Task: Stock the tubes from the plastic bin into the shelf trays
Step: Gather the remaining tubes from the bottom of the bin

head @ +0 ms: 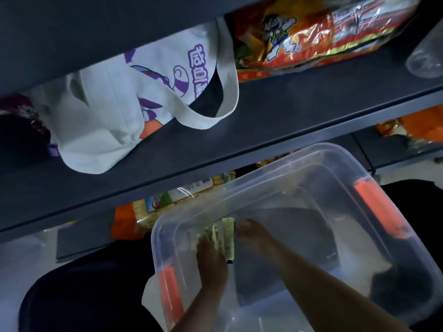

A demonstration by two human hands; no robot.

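Observation:
A clear plastic bin [374, 168] with orange latch handles sits low in front of me, below the dark shelf. Inside it, near the far-left wall, lie a few pale green tubes [227, 238] bunched together. My left hand [211, 259] reaches into the bin and its fingers curl around the tubes from the left. My right hand [251, 232] is in the bin too, fingers touching the tubes from the right side. The rest of the bin's floor shows bare.
A dark shelf board [275, 121] runs across above the bin, carrying a white tote bag [115, 101] with purple print and an orange snack pack [323, 32]. More snack packs [167, 202] lie on the lower shelf behind the bin. A clear cup [424, 61] lies at far right.

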